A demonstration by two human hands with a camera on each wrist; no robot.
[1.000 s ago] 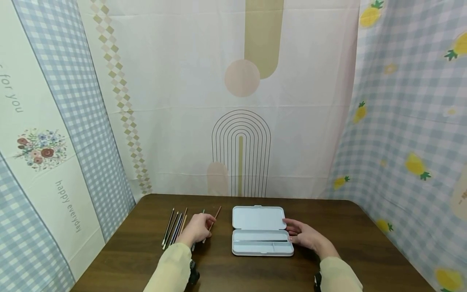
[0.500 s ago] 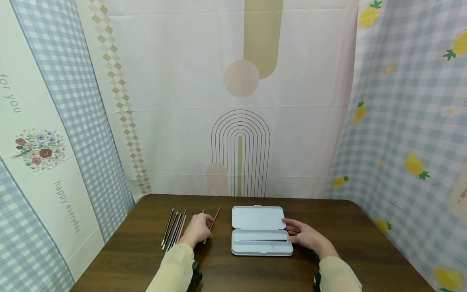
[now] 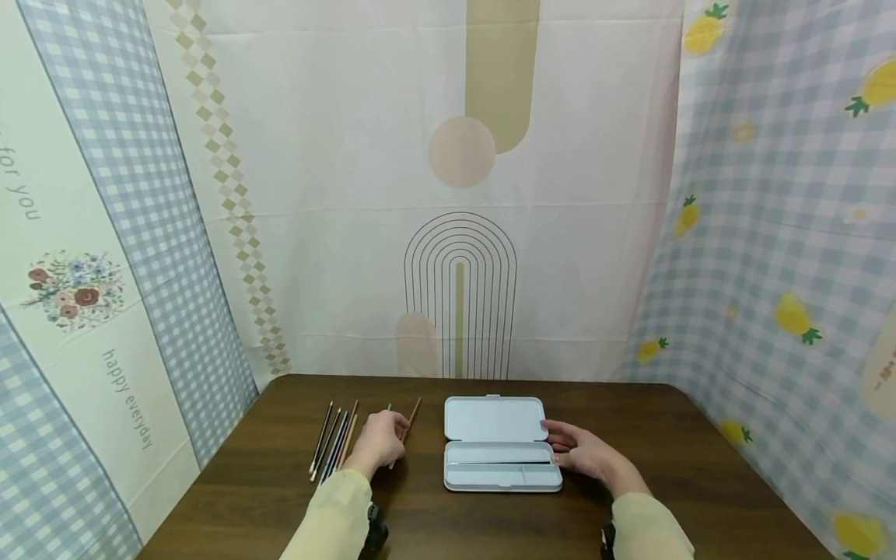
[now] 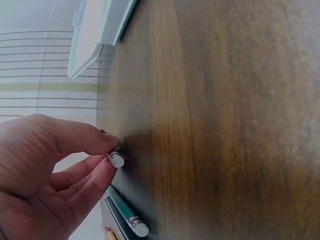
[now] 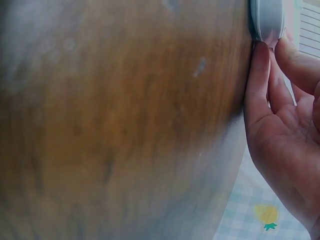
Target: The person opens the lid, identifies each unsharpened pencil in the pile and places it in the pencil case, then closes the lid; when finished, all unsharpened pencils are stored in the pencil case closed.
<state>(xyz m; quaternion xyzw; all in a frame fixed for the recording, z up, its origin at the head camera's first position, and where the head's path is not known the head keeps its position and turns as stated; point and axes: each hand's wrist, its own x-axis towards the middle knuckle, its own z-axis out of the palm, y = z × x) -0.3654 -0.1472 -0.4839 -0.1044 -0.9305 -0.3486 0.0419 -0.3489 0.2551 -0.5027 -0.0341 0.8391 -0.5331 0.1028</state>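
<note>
At the lower centre-left of the head view, the left hand (image 3: pixel 380 443) pinches a reddish-brown pencil (image 3: pixel 414 414) between thumb and fingers; its far end slants up and right beyond the fingertips, and its near end shows below the hand. The left wrist view has that near end capped by a white eraser (image 4: pixel 118 161), just beneath the thumb tip. A green pencil (image 4: pixel 120 205) lies under the hand, toward the bottom of that same view (in the head view little more than its tip peeks out). More pencils (image 3: pixel 334 442), dark, blue and tan ones among them, lie side by side further left in the head view, partly hidden by the hand at their right. Right of centre sits a pale blue pencil case (image 3: pixel 502 488), well apart from the loose row, its lid (image 3: pixel 495 418) folded back flat toward the wall and its base divided into compartments. At the case's right end the right hand (image 3: pixel 588 451) holds on with fingertips and thumb, and the right wrist view shows the end of the case between them at upper right. Everything rests on a dark brown wooden table (image 3: pixel 476 525), with a patterned cloth (image 3: pixel 336 171) hanging behind it.
</note>
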